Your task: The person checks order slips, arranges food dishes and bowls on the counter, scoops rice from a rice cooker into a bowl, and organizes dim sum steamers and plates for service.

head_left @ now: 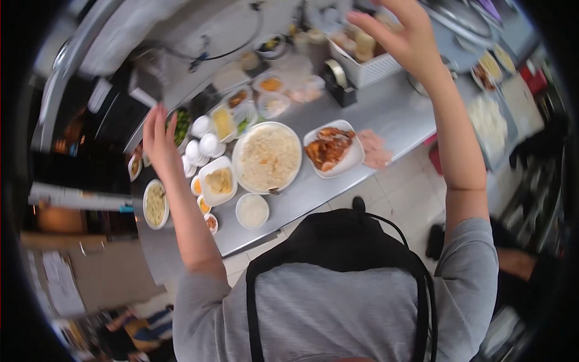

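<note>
White basket (379,71), greens (181,125) | black tape dispenser (341,86) beside basket | left hand (160,142), right hand (416,45): fingers (383,37) spread

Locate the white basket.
In the head view, the white basket is on the counter, above and right of centre, just right of the black dispenser and below-left of the right hand.

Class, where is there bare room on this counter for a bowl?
The steel counter is bare between the pink pieces and white basket, along the front between the small bowl and square dish, and from the oval dish to the near-left corner. Crowded: left of the round plate, around the stacked white ware.
</note>
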`<action>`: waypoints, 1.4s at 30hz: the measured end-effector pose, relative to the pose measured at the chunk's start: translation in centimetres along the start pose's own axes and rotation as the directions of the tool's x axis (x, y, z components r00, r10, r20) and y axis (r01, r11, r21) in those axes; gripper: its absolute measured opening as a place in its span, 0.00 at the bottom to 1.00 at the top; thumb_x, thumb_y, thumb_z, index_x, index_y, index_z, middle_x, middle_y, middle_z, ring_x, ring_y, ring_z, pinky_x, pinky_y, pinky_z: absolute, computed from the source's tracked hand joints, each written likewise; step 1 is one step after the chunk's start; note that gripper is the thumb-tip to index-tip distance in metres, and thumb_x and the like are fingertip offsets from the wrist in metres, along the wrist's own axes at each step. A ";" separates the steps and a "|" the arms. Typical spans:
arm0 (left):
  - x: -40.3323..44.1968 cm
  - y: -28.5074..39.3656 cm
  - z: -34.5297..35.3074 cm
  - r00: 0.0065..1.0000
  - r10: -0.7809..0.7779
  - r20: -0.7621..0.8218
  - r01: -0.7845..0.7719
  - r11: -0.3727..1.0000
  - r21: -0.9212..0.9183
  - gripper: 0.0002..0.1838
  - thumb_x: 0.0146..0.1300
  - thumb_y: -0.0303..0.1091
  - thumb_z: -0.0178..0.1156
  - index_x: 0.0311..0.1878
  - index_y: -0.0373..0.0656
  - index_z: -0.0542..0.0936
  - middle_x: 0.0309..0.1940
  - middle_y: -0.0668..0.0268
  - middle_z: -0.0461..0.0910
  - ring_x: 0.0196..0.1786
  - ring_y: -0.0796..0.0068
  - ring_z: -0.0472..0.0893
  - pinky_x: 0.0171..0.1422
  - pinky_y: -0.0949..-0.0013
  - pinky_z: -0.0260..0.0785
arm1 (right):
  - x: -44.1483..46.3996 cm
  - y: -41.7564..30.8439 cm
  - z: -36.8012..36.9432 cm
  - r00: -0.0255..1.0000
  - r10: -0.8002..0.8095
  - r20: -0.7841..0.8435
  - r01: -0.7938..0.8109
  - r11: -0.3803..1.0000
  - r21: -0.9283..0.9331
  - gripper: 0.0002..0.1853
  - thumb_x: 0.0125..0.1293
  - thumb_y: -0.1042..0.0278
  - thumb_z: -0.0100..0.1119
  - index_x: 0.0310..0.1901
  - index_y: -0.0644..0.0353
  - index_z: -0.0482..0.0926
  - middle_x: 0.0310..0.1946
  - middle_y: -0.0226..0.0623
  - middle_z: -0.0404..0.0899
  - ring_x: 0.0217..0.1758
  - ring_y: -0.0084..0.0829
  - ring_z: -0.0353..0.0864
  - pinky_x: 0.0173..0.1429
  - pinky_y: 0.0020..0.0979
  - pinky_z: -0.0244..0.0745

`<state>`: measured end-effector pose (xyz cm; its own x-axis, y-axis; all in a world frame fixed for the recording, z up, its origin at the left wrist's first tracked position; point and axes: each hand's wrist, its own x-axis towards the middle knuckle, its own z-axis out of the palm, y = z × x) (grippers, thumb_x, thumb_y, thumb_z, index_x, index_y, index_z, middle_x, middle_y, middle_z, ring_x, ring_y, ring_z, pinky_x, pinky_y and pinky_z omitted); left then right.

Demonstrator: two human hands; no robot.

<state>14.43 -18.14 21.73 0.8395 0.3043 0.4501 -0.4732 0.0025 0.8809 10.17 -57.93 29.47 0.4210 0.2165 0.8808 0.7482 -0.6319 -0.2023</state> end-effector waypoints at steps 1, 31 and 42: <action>-1.3 -1.8 -1.1 0.999 -0.049 0.013 0.048 0.998 0.034 0.16 0.62 0.31 0.52 0.50 0.31 0.70 0.51 0.56 0.71 0.54 0.66 0.70 0.57 0.63 0.67 | -3.8 0.5 -1.6 0.971 0.237 0.005 -0.237 0.971 0.000 0.16 0.50 0.72 0.59 0.43 0.65 0.75 0.36 0.41 0.75 0.40 0.40 0.75 0.50 0.33 0.67; -16.6 -6.4 10.9 0.920 -0.347 0.181 0.108 0.671 0.734 0.09 0.62 0.30 0.51 0.37 0.33 0.75 0.40 0.60 0.75 0.44 0.74 0.73 0.54 0.72 0.62 | -63.5 10.1 25.0 -0.079 0.733 0.675 -0.887 0.257 -0.383 0.13 0.58 0.69 0.47 0.42 0.65 0.74 0.37 0.45 0.77 0.38 0.40 0.79 0.39 0.38 0.75; -16.9 -8.4 16.9 0.841 -0.421 0.338 0.179 0.808 0.561 0.09 0.62 0.30 0.50 0.36 0.34 0.76 0.41 0.59 0.76 0.43 0.73 0.75 0.50 0.73 0.68 | -58.7 14.0 25.5 -0.164 0.742 0.650 -0.346 -0.660 0.667 0.13 0.59 0.69 0.47 0.43 0.65 0.74 0.39 0.44 0.77 0.38 0.39 0.79 0.39 0.38 0.75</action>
<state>8.70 -39.40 9.15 0.9961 -0.0673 0.0569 -0.0822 -0.4779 0.8745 8.97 -60.50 -36.02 0.8197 -0.0212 -0.5724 -0.2976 0.8381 -0.4571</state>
